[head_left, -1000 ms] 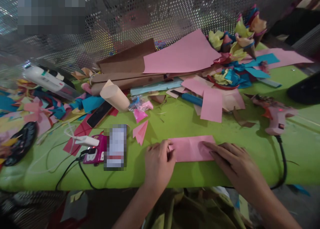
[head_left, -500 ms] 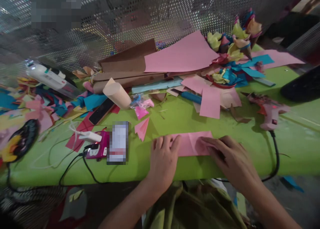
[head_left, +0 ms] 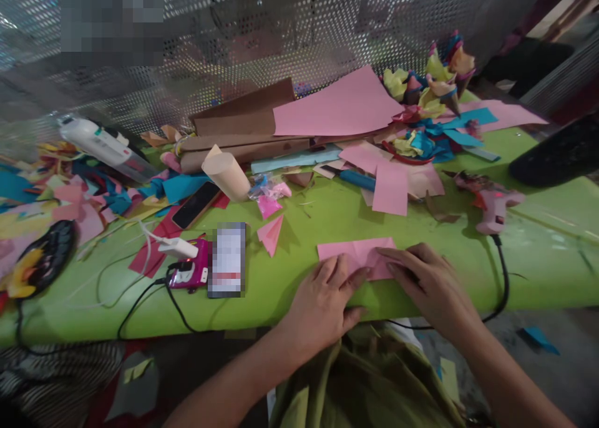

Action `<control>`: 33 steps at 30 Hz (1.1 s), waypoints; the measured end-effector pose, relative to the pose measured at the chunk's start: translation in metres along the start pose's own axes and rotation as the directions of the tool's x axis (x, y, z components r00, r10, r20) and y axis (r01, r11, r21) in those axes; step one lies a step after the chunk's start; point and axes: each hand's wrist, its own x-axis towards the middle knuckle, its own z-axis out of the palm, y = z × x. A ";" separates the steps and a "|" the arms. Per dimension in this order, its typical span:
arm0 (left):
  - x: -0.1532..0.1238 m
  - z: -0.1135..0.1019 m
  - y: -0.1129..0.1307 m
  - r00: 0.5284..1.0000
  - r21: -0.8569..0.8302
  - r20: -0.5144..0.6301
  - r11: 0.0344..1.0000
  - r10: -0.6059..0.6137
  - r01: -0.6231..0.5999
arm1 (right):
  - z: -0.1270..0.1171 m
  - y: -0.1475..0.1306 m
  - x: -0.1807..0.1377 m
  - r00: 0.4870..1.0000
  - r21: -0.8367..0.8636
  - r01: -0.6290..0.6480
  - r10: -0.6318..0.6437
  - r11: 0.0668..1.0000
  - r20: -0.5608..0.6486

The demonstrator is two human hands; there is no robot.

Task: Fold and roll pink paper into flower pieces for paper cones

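A creased strip of pink paper [head_left: 344, 248] lies flat on the green tabletop in front of me. My left hand [head_left: 322, 300] rests across its lower left part, fingers stretched over the paper and thumb apart near the table edge. At the right end of the strip, my right hand [head_left: 430, 286] pinches the paper between thumb and fingers; the exact grip is partly hidden. A small folded pink paper piece [head_left: 270, 234] sits to the left of the strip.
A phone [head_left: 227, 259] and a magenta power adapter [head_left: 189, 269] with cables lie at left. On the right is a pink glue gun [head_left: 496, 213] with its cord running to the front edge. Behind are a blue cutter [head_left: 356, 179], paper sheets [head_left: 337, 110] and a cardboard tube [head_left: 229, 177].
My left hand has slid right along the pink paper, uncovering its left end, and its thumb has spread away. My right hand stays at the right end. The view has shifted slightly.
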 end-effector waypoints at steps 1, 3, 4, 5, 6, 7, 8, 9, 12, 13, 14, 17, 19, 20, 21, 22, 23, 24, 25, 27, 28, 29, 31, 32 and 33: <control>0.000 0.001 0.000 1.000 0.000 -0.001 1.000 0.004 -0.004 | -0.002 -0.001 -0.001 0.999 0.016 0.007 -0.007 1.000 -0.038; 0.000 0.005 -0.001 1.000 0.001 -0.011 1.000 0.021 -0.021 | -0.005 -0.007 -0.005 0.990 -0.006 0.035 -0.035 0.999 -0.135; 0.001 0.007 -0.002 0.999 0.003 -0.021 1.000 0.030 -0.030 | -0.006 -0.012 -0.008 0.983 -0.038 0.063 -0.069 0.997 -0.172; 0.000 0.008 -0.002 0.999 0.007 -0.031 0.999 0.037 -0.037 | -0.006 -0.018 -0.012 0.977 -0.071 0.106 -0.117 0.992 -0.176; 0.000 0.010 -0.003 0.998 0.014 -0.039 0.999 0.039 -0.039 | -0.005 -0.025 -0.017 0.973 -0.085 0.170 -0.181 0.982 -0.144; 0.000 0.011 -0.003 0.998 0.024 -0.044 0.999 0.038 -0.037 | -0.003 -0.033 -0.021 0.963 -0.075 0.250 -0.257 0.965 -0.088; -0.001 0.012 -0.003 0.998 0.034 -0.045 0.999 0.034 -0.032 | 0.000 -0.039 -0.026 0.950 -0.068 0.309 -0.311 0.949 -0.024; -0.002 0.012 -0.003 0.999 0.042 -0.043 0.999 0.028 -0.026 | 0.003 -0.045 -0.030 0.941 -0.082 0.339 -0.338 0.937 0.025; -0.003 0.010 -0.002 0.999 0.048 -0.035 0.999 0.018 -0.016 | 0.011 -0.049 -0.040 0.945 -0.164 0.327 -0.316 0.931 0.088; -0.003 0.009 -0.001 0.999 0.042 -0.035 0.999 0.014 -0.013 | 0.012 -0.047 -0.043 0.951 -0.190 0.309 -0.298 0.932 0.086; -0.004 0.008 -0.001 0.999 0.035 -0.036 0.999 0.010 -0.009 | 0.012 -0.042 -0.046 0.957 -0.213 0.291 -0.280 0.933 0.078; -0.007 0.005 -0.004 0.999 0.025 -0.029 1.000 0.013 -0.012 | 0.007 -0.027 -0.053 0.974 -0.275 0.223 -0.225 0.935 0.027; -0.011 0.005 -0.007 0.999 0.038 -0.018 0.999 0.030 -0.029 | 0.003 -0.018 -0.056 0.980 -0.299 0.186 -0.198 0.936 -0.012; -0.014 0.005 -0.009 0.999 0.051 -0.014 0.998 0.034 -0.033 | 0.002 -0.016 -0.057 0.981 -0.304 0.176 -0.194 0.936 -0.027; -0.017 0.005 -0.011 0.999 0.066 -0.010 0.997 0.033 -0.032 | 0.002 -0.014 -0.057 0.980 -0.304 0.174 -0.194 0.937 -0.035; -0.020 0.005 -0.012 1.000 0.082 -0.006 0.996 0.028 -0.028 | 0.002 -0.013 -0.057 0.980 -0.302 0.176 -0.197 0.937 -0.039; -0.024 0.005 -0.014 1.000 0.098 -0.002 0.995 0.020 -0.020 | 0.002 -0.013 -0.057 0.979 -0.299 0.180 -0.200 0.937 -0.039; -0.027 0.005 -0.015 1.000 0.112 0.001 0.994 0.012 -0.012 | 0.003 -0.014 -0.057 0.979 -0.296 0.181 -0.202 0.938 -0.040; -0.031 0.005 -0.017 1.000 0.123 0.003 0.992 0.005 -0.005 | 0.003 -0.014 -0.057 0.978 -0.294 0.183 -0.203 0.938 -0.040; -0.038 0.004 -0.019 1.000 0.135 0.007 0.991 0.002 -0.003 | 0.004 -0.014 -0.057 0.978 -0.290 0.182 -0.203 0.940 -0.043; -0.042 0.004 -0.019 1.000 0.137 0.008 0.991 0.001 -0.002 | 0.004 -0.014 -0.057 0.978 -0.287 0.182 -0.202 0.941 -0.045; -0.045 0.003 -0.020 1.000 0.134 0.007 0.991 -0.002 0.001 | 0.004 -0.014 -0.058 0.978 -0.283 0.181 -0.202 0.942 -0.045; -0.051 0.001 -0.020 1.000 0.123 0.008 0.992 -0.011 0.010 | 0.003 -0.014 -0.059 0.979 -0.274 0.181 -0.199 0.944 -0.041; -0.053 0.000 -0.020 1.000 0.115 0.008 0.993 -0.017 0.016 | 0.003 -0.013 -0.059 0.979 -0.270 0.181 -0.198 0.946 -0.038; -0.054 -0.001 -0.020 1.000 0.108 0.005 0.994 -0.024 0.023 | 0.002 -0.013 -0.059 0.980 -0.267 0.181 -0.197 0.947 -0.036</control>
